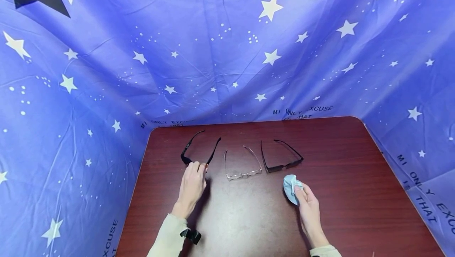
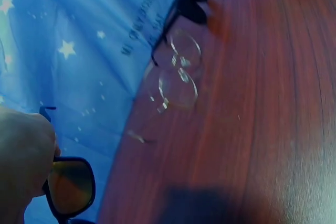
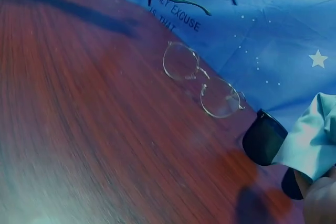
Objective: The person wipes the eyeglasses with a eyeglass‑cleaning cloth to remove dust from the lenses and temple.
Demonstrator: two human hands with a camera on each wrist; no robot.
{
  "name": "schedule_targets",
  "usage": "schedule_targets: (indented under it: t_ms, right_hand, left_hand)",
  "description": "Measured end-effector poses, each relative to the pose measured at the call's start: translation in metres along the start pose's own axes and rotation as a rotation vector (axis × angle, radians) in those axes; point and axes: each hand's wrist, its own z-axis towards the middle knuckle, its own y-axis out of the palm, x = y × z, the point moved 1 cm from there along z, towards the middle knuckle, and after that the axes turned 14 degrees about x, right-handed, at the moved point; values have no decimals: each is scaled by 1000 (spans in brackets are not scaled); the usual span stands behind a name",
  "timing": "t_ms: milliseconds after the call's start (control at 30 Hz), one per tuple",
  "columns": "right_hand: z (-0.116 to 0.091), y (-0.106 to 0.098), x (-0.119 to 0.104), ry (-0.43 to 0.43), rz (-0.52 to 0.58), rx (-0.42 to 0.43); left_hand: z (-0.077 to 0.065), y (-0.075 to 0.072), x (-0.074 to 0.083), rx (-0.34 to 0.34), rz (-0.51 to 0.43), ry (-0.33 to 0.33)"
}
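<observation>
My left hand (image 1: pixel 193 182) grips a pair of black sunglasses by the front; their temples (image 1: pixel 213 151) stick out away from me. In the left wrist view one orange-tinted lens (image 2: pixel 72 186) shows beside the hand. My right hand (image 1: pixel 310 205) pinches a crumpled light blue cloth (image 1: pixel 291 189) between thumb and fingers. Between the hands, clear glasses with a thin frame (image 1: pixel 244 175) lie on the table with temples unfolded. Beside them rests a second pair of black sunglasses (image 1: pixel 284 166), just beyond the cloth; in the right wrist view the cloth partly hides its dark lenses (image 3: pixel 264 139).
The dark red wood-grain table (image 1: pixel 341 194) has rounded far corners. A blue curtain (image 1: pixel 213 51) with white stars hangs behind it and along both sides. A black strap device (image 1: pixel 190 235) sits on the left wrist over a pale sleeve.
</observation>
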Motion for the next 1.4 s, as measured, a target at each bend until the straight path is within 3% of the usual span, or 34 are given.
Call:
schedule_targets:
  t_ms: [200, 300, 467, 733, 900, 1033, 1167, 1267, 1400]
  right_hand:
    - [4, 0, -4, -187, -378, 109]
    - [5, -2, -3, -294, -501, 139]
    - [6, -2, 0, -437, -602, 157]
    - [7, -2, 1, -611, -734, 98]
    - [7, -1, 5, -718, -775, 55]
    - [7, 2, 10, -788, -814, 42]
    - [7, 6, 14, -793, -850, 20]
    - [7, 9, 18, -790, -879, -11]
    - [4, 12, 26, -796, -911, -60]
  left_hand:
    - [-11, 20, -8, -57, 109, -1]
    - [-15, 27, -8, -73, 150, 1]
    - [-17, 38, -7, -125, 228, 2]
    - [-21, 47, -3, -400, 351, -14]
    - [-23, 47, 0, -447, 368, -7]
    - [-24, 47, 1, -434, 370, -9]
    - [-26, 46, 3, -372, 340, -30]
    - [-30, 45, 4, -286, 280, -46]
    - [-39, 42, 3, -118, 100, -110]
